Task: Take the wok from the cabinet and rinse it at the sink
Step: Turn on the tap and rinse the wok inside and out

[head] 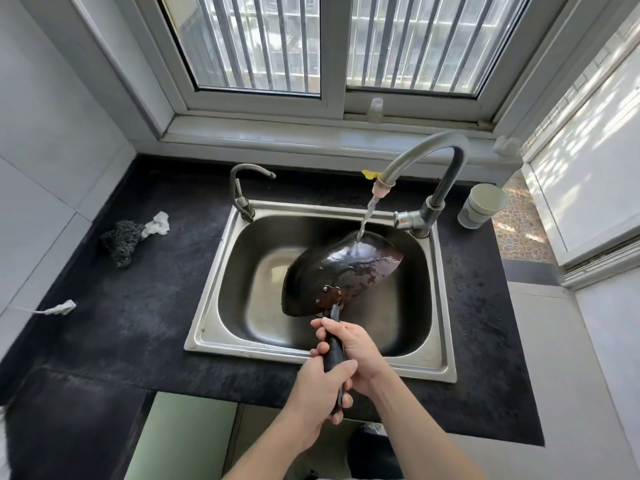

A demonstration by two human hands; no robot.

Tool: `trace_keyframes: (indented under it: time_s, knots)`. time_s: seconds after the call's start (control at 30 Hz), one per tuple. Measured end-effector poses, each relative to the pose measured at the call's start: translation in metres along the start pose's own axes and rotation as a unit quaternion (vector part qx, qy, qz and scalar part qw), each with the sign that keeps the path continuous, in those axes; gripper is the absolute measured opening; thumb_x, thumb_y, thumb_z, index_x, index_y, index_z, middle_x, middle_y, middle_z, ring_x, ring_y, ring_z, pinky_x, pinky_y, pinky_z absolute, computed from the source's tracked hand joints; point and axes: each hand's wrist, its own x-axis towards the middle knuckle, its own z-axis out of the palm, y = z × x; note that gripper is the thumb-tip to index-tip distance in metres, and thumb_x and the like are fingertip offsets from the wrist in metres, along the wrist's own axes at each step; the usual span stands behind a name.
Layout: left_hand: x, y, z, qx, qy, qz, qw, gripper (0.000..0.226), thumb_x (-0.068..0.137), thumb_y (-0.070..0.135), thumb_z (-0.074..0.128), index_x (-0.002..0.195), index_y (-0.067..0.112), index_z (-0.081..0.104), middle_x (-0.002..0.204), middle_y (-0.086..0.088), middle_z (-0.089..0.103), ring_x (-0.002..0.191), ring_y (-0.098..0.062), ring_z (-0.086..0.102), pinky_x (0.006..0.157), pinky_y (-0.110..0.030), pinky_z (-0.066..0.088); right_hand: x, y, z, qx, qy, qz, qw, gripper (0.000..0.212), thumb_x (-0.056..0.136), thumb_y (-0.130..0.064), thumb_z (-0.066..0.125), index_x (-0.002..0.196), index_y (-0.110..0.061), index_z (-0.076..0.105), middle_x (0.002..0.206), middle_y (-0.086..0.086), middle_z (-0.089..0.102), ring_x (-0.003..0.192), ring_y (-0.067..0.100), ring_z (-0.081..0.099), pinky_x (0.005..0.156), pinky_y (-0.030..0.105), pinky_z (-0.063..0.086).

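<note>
Both hands grip wok (343, 268) handle over steel sink (214, 278); black countertop (121, 306).

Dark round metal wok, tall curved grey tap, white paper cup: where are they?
Dark round metal wok (346, 268), head view, on its wet outer bottom.
Tall curved grey tap (446, 150), head view, on its arched spout.
White paper cup (479, 211), head view, on its side.

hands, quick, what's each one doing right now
Left hand: closed on the wok handle, nearer the end.
Right hand: closed on the same handle, nearer the bowl.
</note>
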Motion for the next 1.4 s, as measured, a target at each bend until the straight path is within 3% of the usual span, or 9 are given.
trace_keyframes:
  time_s: [0.1, 0.23, 0.4, 0.63, 0.73, 0.87, 1.03, 1.23, 1.4]
  knots:
    - [0.002, 0.0, -0.005, 0.026, 0.007, 0.015, 1.0, 0.017, 0.093, 0.022, 0.062, 0.101, 0.008, 0.056, 0.07, -0.004, 0.056, 0.047, -0.009, 0.052, 0.037, -0.023, 0.035, 0.001, -0.004, 0.002, -0.061, 0.018, -0.004, 0.998, 0.026, 0.091, -0.013, 0.07, 0.106, 0.006, 0.062, 0.075, 0.01, 0.063, 0.057, 0.018, 0.061, 0.064, 0.033, 0.059]
    - [0.005, -0.002, -0.011, 0.056, 0.015, 0.026, 0.998, 0.015, 0.092, 0.022, 0.063, 0.095, 0.009, 0.056, 0.067, -0.004, 0.055, 0.045, -0.011, 0.051, 0.035, -0.024, 0.034, 0.003, -0.004, 0.004, -0.138, 0.055, -0.013, 0.989, 0.019, 0.09, -0.011, 0.073, 0.087, 0.003, 0.06, 0.068, 0.011, 0.063, 0.056, 0.021, 0.063, 0.058, 0.031, 0.058]
    - [0.008, -0.005, -0.015, 0.081, 0.02, 0.029, 0.996, 0.021, 0.092, 0.024, 0.064, 0.096, 0.005, 0.058, 0.066, -0.005, 0.056, 0.045, -0.012, 0.051, 0.035, -0.024, 0.035, 0.011, 0.001, 0.002, -0.172, 0.073, -0.031, 0.982, 0.021, 0.086, -0.011, 0.077, 0.075, -0.002, 0.062, 0.067, 0.011, 0.062, 0.057, 0.022, 0.06, 0.066, 0.038, 0.056]
    - [0.012, -0.014, -0.018, 0.222, 0.074, 0.065, 0.97, 0.032, 0.085, 0.036, 0.063, 0.087, 0.004, 0.059, 0.053, -0.005, 0.065, 0.041, -0.023, 0.055, 0.042, -0.027, 0.042, 0.013, 0.007, 0.001, -0.162, 0.08, -0.004, 0.984, 0.021, 0.088, -0.011, 0.076, 0.078, -0.001, 0.06, 0.069, 0.011, 0.063, 0.057, 0.023, 0.062, 0.062, 0.036, 0.056]
    - [0.011, -0.019, -0.02, 0.289, 0.112, 0.087, 0.947, 0.027, 0.087, 0.04, 0.061, 0.092, 0.013, 0.059, 0.066, -0.004, 0.07, 0.046, -0.013, 0.063, 0.048, -0.023, 0.05, 0.013, 0.01, 0.003, -0.14, 0.087, 0.011, 0.986, 0.02, 0.088, -0.011, 0.076, 0.085, 0.001, 0.06, 0.07, 0.012, 0.063, 0.058, 0.023, 0.061, 0.064, 0.037, 0.055]
    - [0.01, -0.027, -0.025, 0.364, 0.155, 0.124, 0.91, 0.035, 0.085, 0.042, 0.061, 0.107, 0.015, 0.062, 0.103, -0.004, 0.073, 0.089, -0.023, 0.07, 0.077, -0.036, 0.056, 0.01, 0.016, 0.009, -0.08, 0.08, 0.034, 0.993, 0.017, 0.092, -0.008, 0.071, 0.088, 0.001, 0.057, 0.067, 0.009, 0.058, 0.056, 0.02, 0.058, 0.064, 0.035, 0.053]
    - [0.005, -0.04, -0.036, 0.388, 0.167, 0.152, 0.893, 0.041, 0.086, 0.039, 0.061, 0.12, 0.016, 0.057, 0.108, -0.004, 0.072, 0.099, -0.023, 0.067, 0.078, -0.032, 0.053, 0.003, 0.025, 0.012, -0.059, 0.079, 0.049, 0.994, 0.013, 0.094, -0.005, 0.065, 0.085, -0.001, 0.057, 0.067, 0.007, 0.055, 0.059, 0.019, 0.058, 0.061, 0.031, 0.053]
    - [-0.001, -0.063, -0.047, 0.367, 0.157, 0.177, 0.899, 0.059, 0.087, 0.039, 0.065, 0.138, 0.014, 0.049, 0.118, -0.004, 0.071, 0.106, -0.02, 0.067, 0.079, -0.024, 0.05, -0.005, 0.044, 0.01, -0.069, 0.078, 0.03, 0.994, 0.02, 0.096, -0.002, 0.062, 0.076, -0.004, 0.058, 0.067, 0.009, 0.055, 0.06, 0.02, 0.058, 0.067, 0.036, 0.055]
    - [-0.007, -0.083, -0.053, 0.337, 0.124, 0.19, 0.914, 0.055, 0.085, 0.038, 0.068, 0.134, 0.019, 0.053, 0.118, 0.002, 0.071, 0.107, -0.016, 0.067, 0.076, -0.02, 0.049, -0.016, 0.058, 0.009, -0.118, 0.098, 0.017, 0.988, 0.017, 0.095, -0.004, 0.063, 0.079, -0.004, 0.059, 0.068, 0.01, 0.057, 0.06, 0.021, 0.06, 0.074, 0.04, 0.056]
